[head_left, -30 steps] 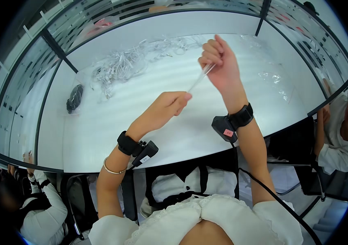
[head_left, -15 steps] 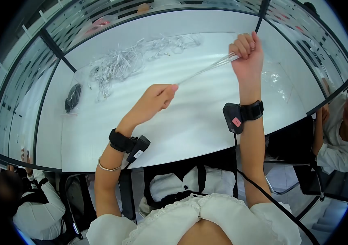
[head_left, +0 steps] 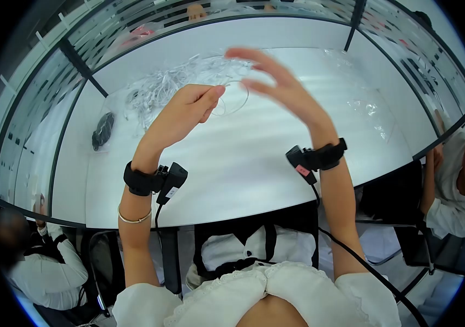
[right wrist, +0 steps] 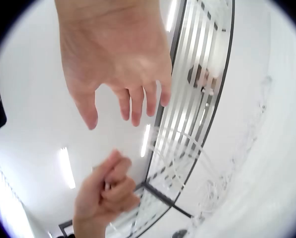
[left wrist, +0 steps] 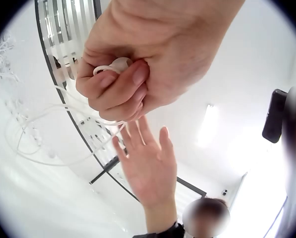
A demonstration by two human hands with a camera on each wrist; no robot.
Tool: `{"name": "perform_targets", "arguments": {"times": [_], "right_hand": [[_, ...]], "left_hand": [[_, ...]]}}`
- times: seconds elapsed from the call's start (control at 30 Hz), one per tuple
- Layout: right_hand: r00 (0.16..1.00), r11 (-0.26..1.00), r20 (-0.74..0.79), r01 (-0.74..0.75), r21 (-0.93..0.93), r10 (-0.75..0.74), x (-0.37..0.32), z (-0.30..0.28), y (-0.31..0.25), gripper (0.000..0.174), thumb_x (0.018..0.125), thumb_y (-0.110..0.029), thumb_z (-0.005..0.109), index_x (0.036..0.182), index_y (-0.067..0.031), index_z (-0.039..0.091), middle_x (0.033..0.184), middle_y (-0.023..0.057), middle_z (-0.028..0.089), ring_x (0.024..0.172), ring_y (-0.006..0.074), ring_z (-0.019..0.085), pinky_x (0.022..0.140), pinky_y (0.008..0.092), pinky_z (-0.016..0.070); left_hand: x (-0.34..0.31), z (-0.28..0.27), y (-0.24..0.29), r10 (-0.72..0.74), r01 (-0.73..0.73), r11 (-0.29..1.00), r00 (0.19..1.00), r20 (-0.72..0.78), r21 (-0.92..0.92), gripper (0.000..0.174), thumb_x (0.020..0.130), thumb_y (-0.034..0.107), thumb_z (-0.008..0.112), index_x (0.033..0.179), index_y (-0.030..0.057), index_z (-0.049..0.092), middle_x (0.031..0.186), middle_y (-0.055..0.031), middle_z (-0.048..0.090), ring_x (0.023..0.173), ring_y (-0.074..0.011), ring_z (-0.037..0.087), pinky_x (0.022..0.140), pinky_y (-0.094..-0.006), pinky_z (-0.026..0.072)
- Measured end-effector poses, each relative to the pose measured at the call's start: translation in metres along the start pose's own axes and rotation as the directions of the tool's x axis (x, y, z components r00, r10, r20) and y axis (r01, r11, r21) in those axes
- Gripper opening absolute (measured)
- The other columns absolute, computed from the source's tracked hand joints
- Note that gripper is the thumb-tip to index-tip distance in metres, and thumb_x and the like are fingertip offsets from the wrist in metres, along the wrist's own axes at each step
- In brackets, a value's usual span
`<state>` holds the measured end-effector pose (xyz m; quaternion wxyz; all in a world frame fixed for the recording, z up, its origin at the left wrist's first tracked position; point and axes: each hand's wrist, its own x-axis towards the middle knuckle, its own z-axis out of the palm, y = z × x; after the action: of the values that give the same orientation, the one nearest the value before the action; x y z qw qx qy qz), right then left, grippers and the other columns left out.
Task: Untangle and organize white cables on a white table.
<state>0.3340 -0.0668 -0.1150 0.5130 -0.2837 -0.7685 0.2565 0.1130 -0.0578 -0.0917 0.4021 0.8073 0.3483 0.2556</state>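
My left hand (head_left: 180, 114) grips a thin white cable (head_left: 248, 100) in its curled fingers, above the middle of the table. A length of the cable hangs in loose loops beyond the fist. In the left wrist view, a thicker white piece of the cable (left wrist: 120, 64) shows inside the curled fingers, while the rest is hidden in the fist. My right hand (head_left: 287, 90) is held up to the right of the loop, blurred, with fingers spread and nothing in them. The right wrist view shows its palm and straight fingers.
A tangled heap of white cables (head_left: 159, 90) lies along the back left of the table (head_left: 232, 180). At the left sits a dark bundle in a bag (head_left: 103, 132). Clear plastic (head_left: 371, 111) lies at the right. Low partitions (head_left: 298, 32) enclose the table; people sit beyond both sides.
The right hand pulled the stretched cable out to the right, then let go and moved back left, opening its fingers. The left hand moved up and left, still gripping the cable, which now hangs slack.
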Motion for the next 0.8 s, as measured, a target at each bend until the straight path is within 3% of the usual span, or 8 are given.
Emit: {"name": "perform_targets", "arguments": {"times": [0.1,0.13,0.23,0.27,0.4,0.53,0.67,0.8], "right_hand": [[0.965,0.99,0.225,-0.122,-0.064,0.133,-0.008,0.024,-0.007,0.047,0.087,-0.032,0.064,0.126,-0.0065,0.054,0.124,0.0093,0.056,0.121,0.0207,0.046,0.101,0.0332,0.035],[0.96,0.989,0.251,-0.104,-0.104,0.127,-0.008,0.025,-0.006,0.037,0.089,-0.035,0.062,0.111,-0.0053,0.062,0.099,0.0071,0.062,0.094,0.0154,0.056,0.085,0.0299,0.0431],[0.87,0.888,0.385,-0.409,0.212,0.308,-0.005,0.023,-0.008,0.031,0.09,-0.036,0.06,0.095,-0.0059,0.066,0.068,0.001,0.056,0.063,0.0084,0.051,0.066,0.0254,0.0436],[0.868,0.902,0.389,-0.396,0.171,0.308,-0.006,0.021,-0.011,0.031,0.093,-0.035,0.056,0.088,-0.0054,0.065,0.052,-0.0033,0.046,0.047,0.0041,0.043,0.057,0.0228,0.0439],[0.72,0.76,0.613,-0.585,0.284,0.325,-0.017,-0.004,-0.027,0.036,0.094,-0.033,0.053,0.091,0.0002,0.066,0.056,-0.0055,0.038,0.045,0.0033,0.034,0.052,0.0249,0.0416],[0.554,0.717,0.725,-0.687,0.12,0.409,-0.03,-0.016,-0.045,0.039,0.097,-0.037,0.049,0.093,-0.0027,0.068,0.058,-0.0072,0.028,0.05,0.0042,0.026,0.046,0.0218,0.0293],[0.508,0.726,0.74,-0.687,0.039,0.44,-0.043,-0.023,-0.047,0.04,0.099,-0.033,0.046,0.092,0.0002,0.068,0.058,-0.0062,0.031,0.047,0.0044,0.024,0.043,0.0219,0.0219],[0.555,0.733,0.686,-0.678,0.047,0.47,-0.046,-0.036,-0.039,0.043,0.099,-0.035,0.044,0.089,-0.0009,0.068,0.058,-0.0058,0.029,0.048,0.0053,0.022,0.044,0.0221,0.0202]], "left_hand": [[-0.006,0.0,0.016,-0.024,0.026,0.999,0.997,0.071,-0.028,0.043,0.1,0.035,0.043,0.064,0.0117,0.037,0.054,0.0075,0.029,0.05,-0.0032,0.022,0.044,-0.022,0.0179],[-0.01,-0.001,0.021,-0.043,0.047,0.998,0.994,0.096,-0.042,0.042,0.1,0.034,0.043,0.065,0.0115,0.037,0.054,0.0074,0.029,0.05,-0.0031,0.023,0.044,-0.0219,0.0179],[-0.026,-0.015,0.033,-0.113,0.119,0.992,0.985,0.133,-0.036,0.045,0.098,0.036,0.047,0.063,0.01,0.038,0.054,0.0057,0.028,0.05,-0.0052,0.024,0.045,-0.0231,0.0222],[-0.031,-0.024,0.031,-0.105,0.113,0.993,0.982,0.155,-0.042,0.045,0.098,0.035,0.047,0.063,0.01,0.039,0.053,0.0057,0.029,0.049,-0.0046,0.025,0.044,-0.0227,0.0214],[-0.063,-0.053,0.033,-0.177,0.184,0.982,0.973,0.145,-0.036,0.045,0.099,0.033,0.047,0.062,0.0097,0.037,0.053,0.0051,0.031,0.049,-0.004,0.026,0.045,-0.0223,0.0216],[-0.084,-0.057,0.031,-0.214,0.207,0.977,0.938,0.273,0.056,0.045,0.099,0.032,0.046,0.063,0.008,0.037,0.055,0.0047,0.032,0.052,-0.0053,0.026,0.046,-0.023,0.0231],[-0.085,-0.048,0.03,-0.205,0.191,0.979,0.904,0.374,0.075,0.044,0.099,0.031,0.046,0.064,0.0073,0.037,0.055,0.0047,0.031,0.052,-0.0063,0.025,0.046,-0.0233,0.0228],[-0.087,-0.048,0.03,-0.21,0.206,0.977,0.901,0.38,0.053,0.043,0.099,0.031,0.046,0.064,0.0074,0.037,0.056,0.0046,0.031,0.053,-0.0062,0.025,0.047,-0.0236,0.0228]]}}
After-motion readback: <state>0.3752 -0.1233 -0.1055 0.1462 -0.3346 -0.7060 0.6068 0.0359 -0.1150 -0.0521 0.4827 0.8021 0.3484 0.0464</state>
